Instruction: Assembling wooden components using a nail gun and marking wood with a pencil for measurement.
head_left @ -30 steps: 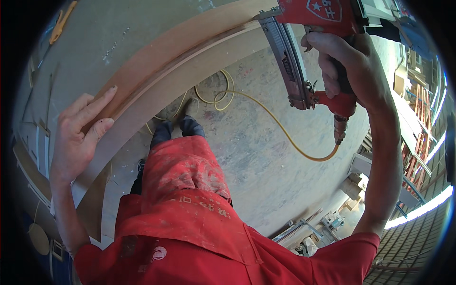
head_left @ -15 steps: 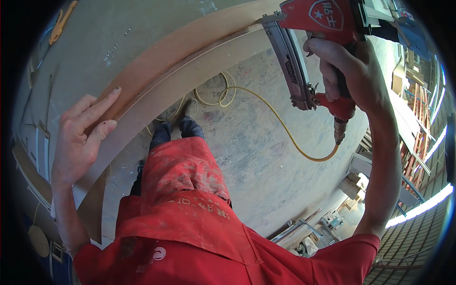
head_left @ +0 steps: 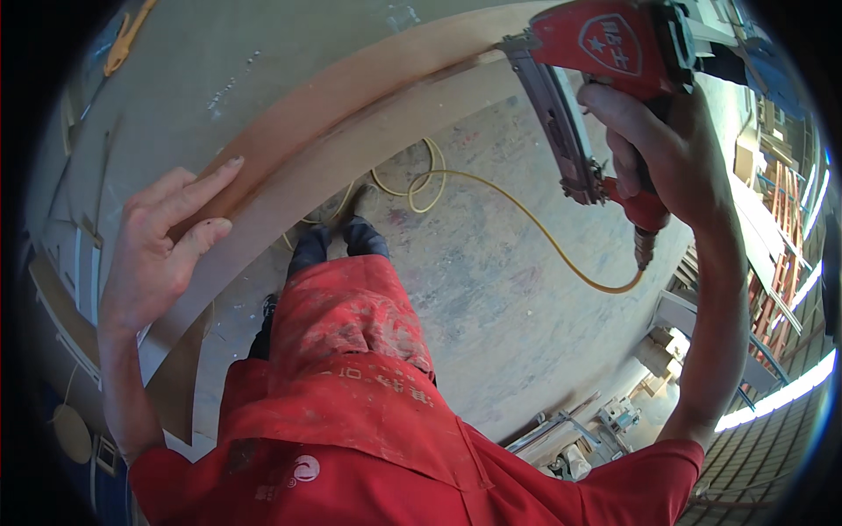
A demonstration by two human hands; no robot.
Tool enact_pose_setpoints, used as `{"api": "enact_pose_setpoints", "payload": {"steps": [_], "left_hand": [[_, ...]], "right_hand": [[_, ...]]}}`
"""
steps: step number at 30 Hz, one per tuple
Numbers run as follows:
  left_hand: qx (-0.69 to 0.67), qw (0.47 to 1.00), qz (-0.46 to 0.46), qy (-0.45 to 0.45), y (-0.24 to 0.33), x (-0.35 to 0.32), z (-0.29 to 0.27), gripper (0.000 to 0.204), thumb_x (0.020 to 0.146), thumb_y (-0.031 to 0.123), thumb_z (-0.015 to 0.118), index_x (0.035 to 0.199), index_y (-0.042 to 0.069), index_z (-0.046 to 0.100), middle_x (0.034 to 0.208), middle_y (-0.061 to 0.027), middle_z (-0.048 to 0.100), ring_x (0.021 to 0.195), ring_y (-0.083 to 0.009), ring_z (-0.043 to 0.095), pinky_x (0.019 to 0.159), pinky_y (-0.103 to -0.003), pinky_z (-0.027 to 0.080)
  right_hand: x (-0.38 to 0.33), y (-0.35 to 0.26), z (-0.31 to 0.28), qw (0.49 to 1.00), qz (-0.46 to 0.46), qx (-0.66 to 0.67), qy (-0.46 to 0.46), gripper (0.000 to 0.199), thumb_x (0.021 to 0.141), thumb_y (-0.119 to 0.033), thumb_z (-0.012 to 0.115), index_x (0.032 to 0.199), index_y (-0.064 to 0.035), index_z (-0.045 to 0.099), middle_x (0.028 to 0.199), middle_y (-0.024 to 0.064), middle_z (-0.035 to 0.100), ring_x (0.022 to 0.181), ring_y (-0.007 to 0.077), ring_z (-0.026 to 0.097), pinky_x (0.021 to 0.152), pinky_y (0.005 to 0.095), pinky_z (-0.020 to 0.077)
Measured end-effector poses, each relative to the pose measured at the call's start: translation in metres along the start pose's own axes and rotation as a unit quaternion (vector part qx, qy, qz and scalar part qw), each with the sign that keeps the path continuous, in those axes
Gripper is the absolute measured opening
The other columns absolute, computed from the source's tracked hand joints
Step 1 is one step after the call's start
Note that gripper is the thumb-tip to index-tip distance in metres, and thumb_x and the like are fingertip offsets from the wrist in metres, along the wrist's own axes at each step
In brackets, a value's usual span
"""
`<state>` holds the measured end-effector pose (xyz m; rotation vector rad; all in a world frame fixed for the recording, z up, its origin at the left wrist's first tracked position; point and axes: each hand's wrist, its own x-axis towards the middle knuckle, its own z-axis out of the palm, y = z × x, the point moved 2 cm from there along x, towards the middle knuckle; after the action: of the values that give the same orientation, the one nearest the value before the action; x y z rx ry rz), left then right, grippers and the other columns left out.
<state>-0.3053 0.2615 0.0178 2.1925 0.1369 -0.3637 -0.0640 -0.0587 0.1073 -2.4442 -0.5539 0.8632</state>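
My right hand (head_left: 653,145) wraps round the handle of a red pneumatic nail gun (head_left: 583,35). Its nose touches the long reddish-brown wooden board (head_left: 351,81) near the far side, along the edge. The gun's long dark magazine (head_left: 554,123) slants down toward me, and a yellow air hose (head_left: 561,237) runs from the handle's metal fitting. At the left, my left hand (head_left: 167,232) holds the near part of the board, fingers laid over it and thumb on the near side. A paler strip (head_left: 289,184) lies along the board's near side.
A grey-green work surface (head_left: 193,53) spreads beyond the board, with an orange-handled tool (head_left: 127,39) and small whitish bits (head_left: 235,83) on it. Hose loops lie on the stained floor (head_left: 491,351) by my feet. Stacked boards and red metal bars (head_left: 785,219) stand at the right.
The whole view has shifted slightly, with everything appearing a little to the right. Both hands keep their holds, and the nail gun's nose stays at the board's edge.
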Motion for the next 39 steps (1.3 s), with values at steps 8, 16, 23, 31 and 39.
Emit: {"api": "enact_pose_setpoints", "payload": {"steps": [8, 16, 23, 31, 39], "left_hand": [[0.002, 0.999, 0.018, -0.030, 0.001, -0.005, -0.018, 0.061, 0.076, 0.000, 0.073, 0.137, 0.003, 0.068, 0.097, -0.0182, 0.070, 0.083, -0.0265, 0.065, 0.082, -0.035, 0.050], [-0.008, 0.997, 0.026, -0.068, -0.013, -0.001, -0.024, 0.061, 0.072, 0.002, 0.075, 0.133, 0.003, 0.070, 0.087, -0.0176, 0.071, 0.075, -0.0239, 0.065, 0.076, -0.034, 0.050], [0.005, 0.997, 0.026, -0.068, -0.012, 0.000, -0.024, 0.061, 0.073, 0.002, 0.075, 0.133, 0.004, 0.070, 0.089, -0.0182, 0.072, 0.076, -0.0249, 0.066, 0.077, -0.034, 0.051], [0.001, 0.997, 0.014, -0.077, -0.011, 0.001, -0.024, 0.062, 0.073, 0.005, 0.075, 0.134, 0.003, 0.070, 0.092, -0.0190, 0.072, 0.079, -0.0271, 0.067, 0.079, -0.035, 0.052], [0.023, 0.996, -0.012, -0.088, -0.004, 0.001, -0.026, 0.061, 0.073, 0.006, 0.074, 0.133, 0.002, 0.070, 0.102, -0.0208, 0.074, 0.090, -0.0299, 0.071, 0.088, -0.036, 0.053]], "right_hand": [[0.003, 0.000, -0.003, 1.000, 0.010, 0.000, -0.018, 0.039, 0.093, -0.036, 0.067, 0.073, -0.0027, 0.063, 0.052, 0.0016, 0.056, 0.042, 0.0122, 0.059, 0.045, 0.0275, 0.0505], [0.003, 0.004, -0.006, 1.000, 0.010, -0.021, -0.015, 0.044, 0.093, -0.042, 0.065, 0.072, -0.0034, 0.064, 0.052, 0.0016, 0.056, 0.042, 0.0122, 0.059, 0.046, 0.0277, 0.0517], [0.003, 0.005, -0.006, 0.999, 0.013, -0.027, -0.020, 0.043, 0.093, -0.042, 0.065, 0.075, -0.0028, 0.066, 0.053, 0.0018, 0.058, 0.041, 0.0128, 0.059, 0.047, 0.0278, 0.0530], [0.000, -0.004, 0.001, 1.000, 0.026, -0.015, -0.007, 0.038, 0.093, -0.039, 0.066, 0.084, -0.0021, 0.068, 0.053, 0.0026, 0.060, 0.042, 0.0109, 0.060, 0.045, 0.0269, 0.0509], [-0.022, -0.038, 0.049, 0.989, -0.072, 0.125, -0.041, 0.033, 0.095, -0.027, 0.066, 0.108, 0.0026, 0.068, 0.053, 0.0010, 0.055, 0.040, 0.0092, 0.052, 0.047, 0.0245, 0.0417]]}}
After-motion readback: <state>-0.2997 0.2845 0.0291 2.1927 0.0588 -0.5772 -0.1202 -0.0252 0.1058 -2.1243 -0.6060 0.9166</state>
